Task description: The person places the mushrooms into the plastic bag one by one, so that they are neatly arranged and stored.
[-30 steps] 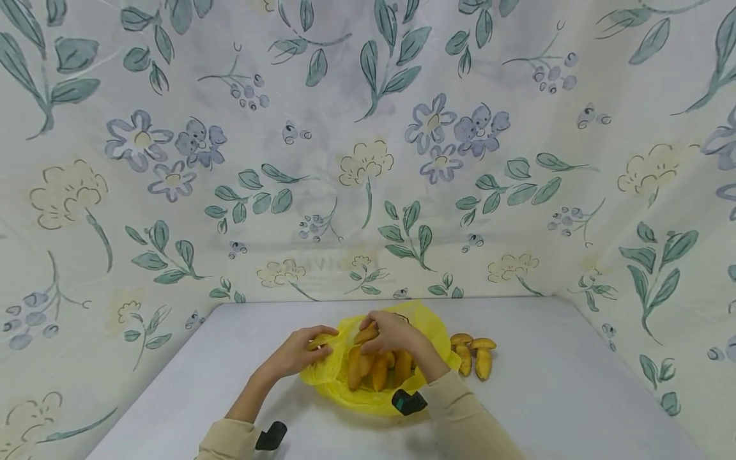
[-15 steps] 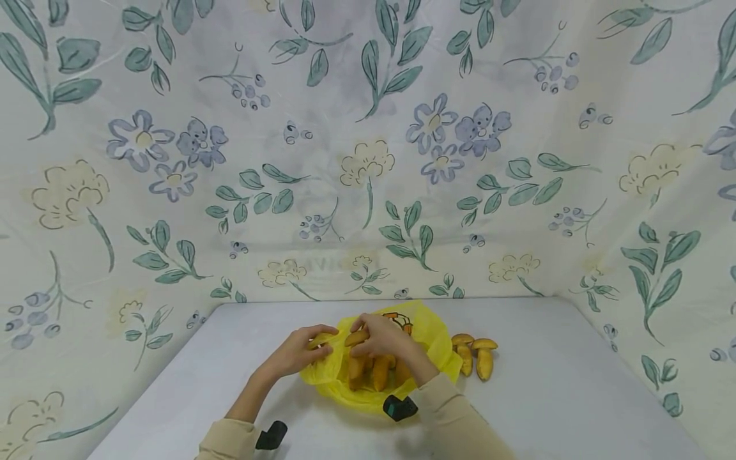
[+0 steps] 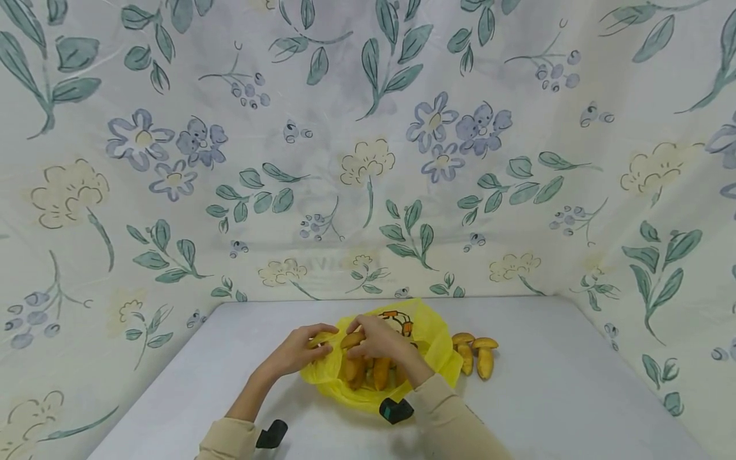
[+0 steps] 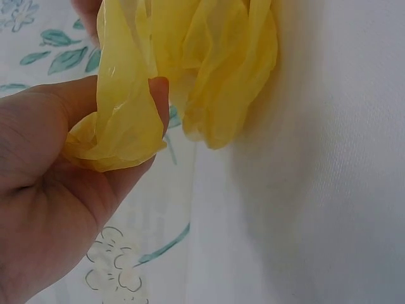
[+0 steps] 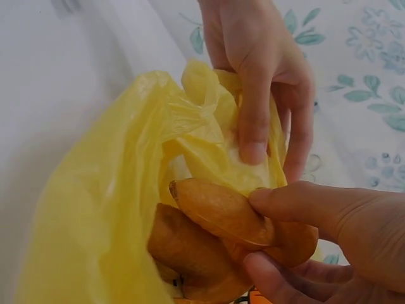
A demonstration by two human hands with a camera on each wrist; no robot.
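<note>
A yellow plastic bag [image 3: 434, 326] lies on the table, its mouth spread open. My left hand [image 3: 298, 352] pinches the bag's left edge; in the left wrist view the thin film [image 4: 126, 95] runs between thumb and fingers. Over the bag's mouth, my right hand [image 3: 381, 338] holds a brown-yellow mushroom [image 3: 352, 340] by its cap. The right wrist view shows thumb and fingers on that mushroom [image 5: 218, 212], close against another mushroom [image 5: 190, 256] below it. Several more mushrooms [image 3: 381, 374] stand inside the bag, partly hidden by the right hand.
Two mushrooms, one [image 3: 463, 354] beside the other [image 3: 485, 358], lie on the white table [image 3: 552, 383] right of the bag. Behind rises a floral cloth backdrop [image 3: 322, 160]. Black devices [image 3: 397, 410] are worn at both wrists.
My right hand has shifted left with the mushroom, toward the bag's left side. Black and orange print on the bag has come into view. The left hand keeps its place.
</note>
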